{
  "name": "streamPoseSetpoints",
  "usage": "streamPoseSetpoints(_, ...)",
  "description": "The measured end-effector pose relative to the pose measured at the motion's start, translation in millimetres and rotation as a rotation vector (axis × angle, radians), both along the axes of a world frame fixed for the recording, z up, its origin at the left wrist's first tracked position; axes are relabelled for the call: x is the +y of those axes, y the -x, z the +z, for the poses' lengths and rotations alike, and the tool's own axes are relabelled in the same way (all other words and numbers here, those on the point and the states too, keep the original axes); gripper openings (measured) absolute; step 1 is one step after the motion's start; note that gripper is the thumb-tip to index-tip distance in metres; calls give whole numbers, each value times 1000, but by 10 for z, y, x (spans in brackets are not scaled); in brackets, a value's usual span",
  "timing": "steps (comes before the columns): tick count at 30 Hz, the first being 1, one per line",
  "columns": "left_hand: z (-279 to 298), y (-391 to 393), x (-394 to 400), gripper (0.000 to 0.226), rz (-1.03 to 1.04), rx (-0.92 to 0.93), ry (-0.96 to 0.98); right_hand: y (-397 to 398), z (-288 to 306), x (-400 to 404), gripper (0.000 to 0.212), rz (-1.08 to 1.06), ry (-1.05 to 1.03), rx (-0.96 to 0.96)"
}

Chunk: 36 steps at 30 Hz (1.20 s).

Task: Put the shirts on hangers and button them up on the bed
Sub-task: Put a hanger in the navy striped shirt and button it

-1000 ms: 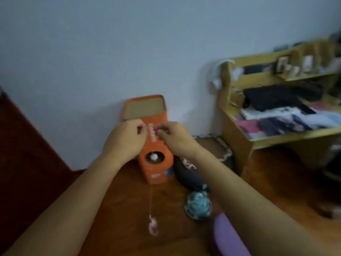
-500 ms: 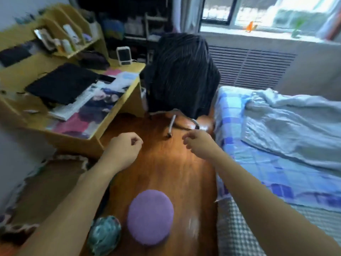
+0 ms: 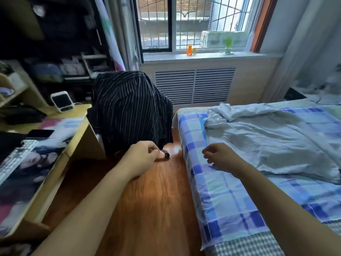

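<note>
Reaching out in front, both arms are stretched over the gap between desk and bed. The left hand point(image 3: 142, 156) hangs above the wooden floor point(image 3: 147, 209) with its fingers loosely curled, and I can't see anything in it. The right hand point(image 3: 219, 157) is over the edge of the bed point(image 3: 230, 209), fingers also loosely bent with nothing in them. A pale grey-white shirt point(image 3: 273, 137) lies crumpled and spread on the blue checked sheet, just past the right hand but not touching it as far as I can tell. A dark pinstriped shirt point(image 3: 129, 109) is draped over a chair by the desk point(image 3: 73, 143), just behind the left hand. Small white device point(image 3: 61, 101) sits on the desk corner, and two little figures, orange point(image 3: 190, 49) and green point(image 3: 228, 45), stand on the windowsill.
</note>
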<state>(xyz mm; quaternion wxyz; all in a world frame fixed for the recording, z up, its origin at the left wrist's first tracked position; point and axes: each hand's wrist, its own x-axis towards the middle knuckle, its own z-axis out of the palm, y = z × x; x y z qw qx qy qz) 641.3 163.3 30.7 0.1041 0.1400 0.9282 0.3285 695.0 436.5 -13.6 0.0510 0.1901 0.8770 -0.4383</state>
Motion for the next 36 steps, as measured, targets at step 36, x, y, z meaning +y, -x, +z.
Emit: streamPoseSetpoints(36,-366,7019,-1740,18,363,237,45,6287,2,-1145,32,-82,-61,58)
